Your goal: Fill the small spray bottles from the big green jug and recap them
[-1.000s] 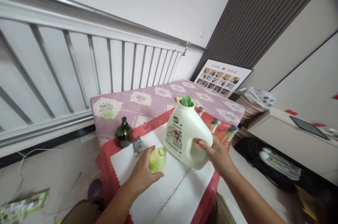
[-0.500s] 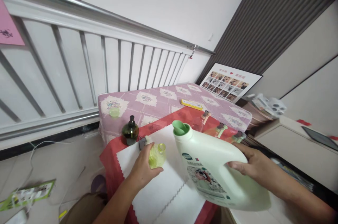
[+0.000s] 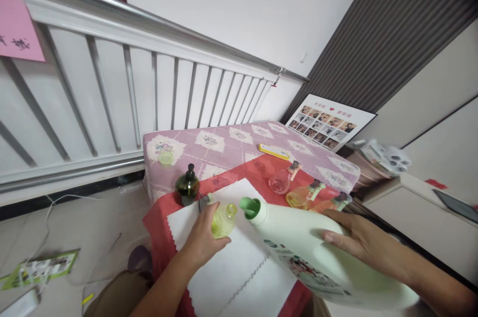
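My left hand (image 3: 204, 232) is closed around a small yellow-green glass bottle (image 3: 223, 222), whose mouth is uncovered and tips to the right. In my right hand (image 3: 354, 232) is the handle of a large pale green detergent jug (image 3: 306, 242), tilted well over to the left. The jug's green spout (image 3: 249, 207) sits close to the bottle's mouth, with a small gap between them. No liquid stream shows. Both are held above a white cloth (image 3: 239, 267) with a scalloped edge, spread on a red cloth (image 3: 160, 227).
A dark pump bottle (image 3: 187, 188) stands at the left, a pale green lid (image 3: 166, 158) behind it. Pink (image 3: 280, 182), yellow (image 3: 300, 196) and orange (image 3: 330, 203) bottles line the right. Farther back lies a yellow box (image 3: 274, 151). A white radiator (image 3: 164, 87) runs behind the table.
The jug has tipped further left, its spout coming lower and nearer to the small bottle. My left hand has barely moved. The coloured bottles behind the jug show more fully.
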`<state>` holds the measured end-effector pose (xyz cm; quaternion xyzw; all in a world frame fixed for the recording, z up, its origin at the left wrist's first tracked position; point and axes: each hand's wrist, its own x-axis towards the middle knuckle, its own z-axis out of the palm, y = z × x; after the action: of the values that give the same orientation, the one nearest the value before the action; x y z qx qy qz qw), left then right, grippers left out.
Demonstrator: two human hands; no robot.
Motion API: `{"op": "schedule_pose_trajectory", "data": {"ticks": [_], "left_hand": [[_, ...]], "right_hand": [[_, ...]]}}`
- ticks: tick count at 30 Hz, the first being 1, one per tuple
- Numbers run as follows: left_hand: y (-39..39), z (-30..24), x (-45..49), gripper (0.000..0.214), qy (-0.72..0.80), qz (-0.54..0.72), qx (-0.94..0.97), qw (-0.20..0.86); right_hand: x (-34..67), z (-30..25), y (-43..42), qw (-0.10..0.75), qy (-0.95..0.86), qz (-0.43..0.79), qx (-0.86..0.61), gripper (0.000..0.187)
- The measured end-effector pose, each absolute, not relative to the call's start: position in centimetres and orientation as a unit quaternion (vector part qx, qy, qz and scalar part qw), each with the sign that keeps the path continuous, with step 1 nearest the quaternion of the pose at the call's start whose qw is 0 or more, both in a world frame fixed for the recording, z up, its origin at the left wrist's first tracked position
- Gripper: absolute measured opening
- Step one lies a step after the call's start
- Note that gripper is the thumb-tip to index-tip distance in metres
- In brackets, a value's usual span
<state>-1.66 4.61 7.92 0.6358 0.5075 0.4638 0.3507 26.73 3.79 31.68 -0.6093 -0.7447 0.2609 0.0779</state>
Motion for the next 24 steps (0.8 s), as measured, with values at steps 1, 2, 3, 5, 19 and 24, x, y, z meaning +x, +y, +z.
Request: {"op": "schedule_pose_trajectory", "data": {"ticks": [1,2,3,5,19,24], "left_hand": [[4.6,7.9,-1.6,0.084,0.508,0.458,0.638,0.354],[4.6,7.9,-1.6,0.083,0.509,0.452,0.640,0.356],[4.6,7.9,-1.6,0.083,0.510,0.446,0.643,0.357],[4.6,7.9,-1.5,0.084,0.512,0.437,0.646,0.359],[4.7,8.1,-1.5,0.084,0.513,0.438,0.642,0.363],[4.8,8.1,-1.5,0.085,0.510,0.440,0.644,0.362]], "right_hand": [[26.5,31.8,3.8,0.068,-0.744,0.276,-0.605,0.052],[26.3,31.9,3.8,0.056,-0.744,0.288,-0.601,0.052],[26.2,32.1,3.9,0.045,-0.743,0.294,-0.600,0.051],[25.9,32.3,4.0,0.030,-0.746,0.286,-0.601,0.051],[24.6,34.0,5.0,-0.032,-0.770,0.204,-0.604,0.054],[24.3,34.5,5.4,-0.034,-0.779,0.189,-0.597,0.058]]}}
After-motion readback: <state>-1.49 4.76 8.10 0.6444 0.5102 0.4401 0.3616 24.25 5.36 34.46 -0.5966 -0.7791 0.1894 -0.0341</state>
